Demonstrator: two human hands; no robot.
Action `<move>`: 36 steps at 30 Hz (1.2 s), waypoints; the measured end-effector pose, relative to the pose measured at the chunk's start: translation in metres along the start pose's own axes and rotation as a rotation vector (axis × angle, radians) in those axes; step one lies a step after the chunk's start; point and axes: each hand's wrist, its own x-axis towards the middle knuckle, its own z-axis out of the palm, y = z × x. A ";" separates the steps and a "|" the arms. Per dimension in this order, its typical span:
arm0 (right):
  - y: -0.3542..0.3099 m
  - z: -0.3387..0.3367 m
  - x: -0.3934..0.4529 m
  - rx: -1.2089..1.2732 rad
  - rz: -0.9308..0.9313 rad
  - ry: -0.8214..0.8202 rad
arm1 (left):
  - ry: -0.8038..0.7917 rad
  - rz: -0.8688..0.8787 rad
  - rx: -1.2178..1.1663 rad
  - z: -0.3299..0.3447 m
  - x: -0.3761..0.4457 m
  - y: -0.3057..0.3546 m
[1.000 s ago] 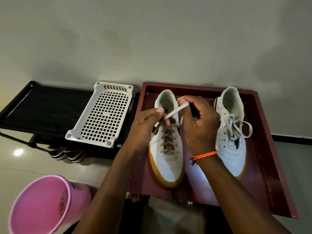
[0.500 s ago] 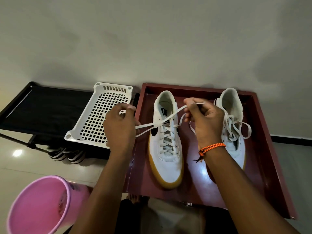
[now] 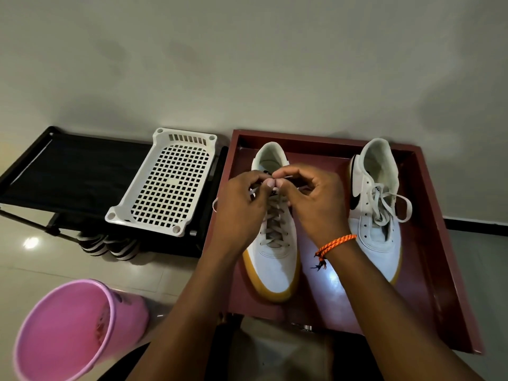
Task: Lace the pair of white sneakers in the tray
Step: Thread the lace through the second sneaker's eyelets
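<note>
Head view: lace ends being tied at the top of the left sneaker (image 3: pixel 275 237) in the red tray (image 3: pixel 428 215).

The left hand (image 3: pixel 242 204) and right hand (image 3: pixel 316 199) are curled, thumbs meeting, each pinching the lace (image 3: pixel 270 215). A knot seems next, needing both ends crossed and pulled snug. The right sneaker (image 3: pixel 376 210) is seen loosely laced, far right.

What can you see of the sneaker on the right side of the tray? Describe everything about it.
The right-hand sneaker is a white low-top with a smooth, leather-like upper, a dark swoosh on its side and a tan gum sole. It stands upright on the dark red tray, toe towards the camera, heel near the back wall. Its white lace lies loose in open loops, the lower eyelets empty. Neither hand touches it.
</note>
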 end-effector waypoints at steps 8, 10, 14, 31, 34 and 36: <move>0.018 0.000 -0.001 -0.345 0.075 -0.025 | 0.159 -0.091 0.085 -0.006 0.000 -0.004; 0.021 0.002 -0.006 -0.455 0.093 -0.131 | 0.135 -0.092 0.151 -0.005 -0.001 -0.003; 0.020 -0.003 -0.003 -0.484 0.064 -0.134 | 0.108 -0.034 0.437 -0.001 -0.005 0.003; 0.012 -0.005 -0.006 -0.356 0.062 -0.198 | 0.111 -0.131 0.337 0.011 -0.009 -0.001; 0.013 -0.003 -0.007 -0.352 0.070 -0.184 | 0.124 -0.165 0.301 0.013 -0.010 -0.001; 0.012 -0.002 -0.008 -0.354 0.075 -0.171 | 0.124 -0.176 0.303 0.014 -0.010 -0.001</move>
